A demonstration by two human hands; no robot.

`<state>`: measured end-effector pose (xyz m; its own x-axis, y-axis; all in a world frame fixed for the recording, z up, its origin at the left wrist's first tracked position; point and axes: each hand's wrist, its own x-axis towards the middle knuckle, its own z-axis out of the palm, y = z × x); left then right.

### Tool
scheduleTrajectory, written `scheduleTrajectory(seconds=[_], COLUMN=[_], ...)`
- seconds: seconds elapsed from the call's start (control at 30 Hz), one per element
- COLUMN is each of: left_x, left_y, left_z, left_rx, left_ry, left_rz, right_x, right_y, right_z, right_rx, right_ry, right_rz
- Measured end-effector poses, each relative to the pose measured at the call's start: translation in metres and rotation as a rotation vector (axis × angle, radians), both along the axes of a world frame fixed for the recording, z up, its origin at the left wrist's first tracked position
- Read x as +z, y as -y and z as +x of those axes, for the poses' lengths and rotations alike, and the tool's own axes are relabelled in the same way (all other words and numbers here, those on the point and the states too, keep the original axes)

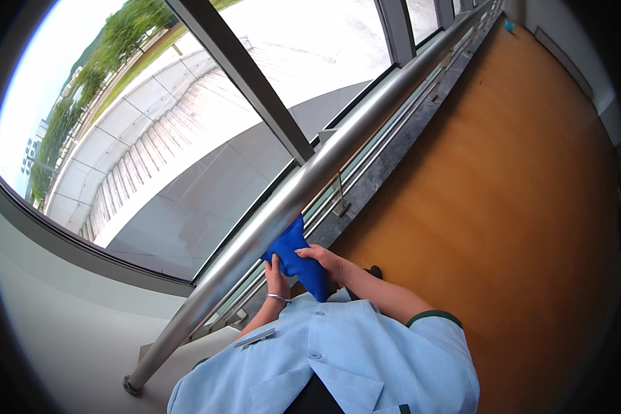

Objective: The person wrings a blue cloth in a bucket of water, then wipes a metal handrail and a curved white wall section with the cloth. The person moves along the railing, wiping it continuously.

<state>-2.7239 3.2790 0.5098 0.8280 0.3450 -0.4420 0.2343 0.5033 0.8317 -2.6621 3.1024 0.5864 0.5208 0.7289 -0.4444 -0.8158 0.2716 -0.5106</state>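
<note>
A bright blue cloth [291,250] is bunched between my two hands, in front of my light blue shirt. My left hand [276,281], with a bracelet at the wrist, pinches its left edge, thumb on top. From the other side my right hand [324,261] grips the cloth, its thumb laid over the fabric and the other fingers mostly hidden beneath. The upper end of the cloth reaches the underside of a thick metal handrail [317,176]; whether it touches the rail I cannot tell.
Thinner rails [366,164] run below the handrail, above a dark stone ledge [400,148]. Large windows with a grey frame post [245,76] stand beyond. An orange-brown floor [490,207] stretches to the right, with a small turquoise object [509,26] at its far end.
</note>
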Motion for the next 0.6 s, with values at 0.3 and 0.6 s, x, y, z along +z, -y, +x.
scheduleTrajectory(seconds=[0.3,0.6], left_x=[-0.019,-0.027], left_y=[0.034,-0.009], left_z=[0.023,0.099], left_rx=[-0.171,-0.243], left_ry=[-0.439,0.033], left_rz=[-0.619,-0.344], right_x=[-0.024,-0.071], right_y=[0.06,0.026], right_z=[-0.005,0.103], right_rx=[-0.056,0.02], right_ry=[-0.204,0.313], right_rz=[-0.001,-0.284])
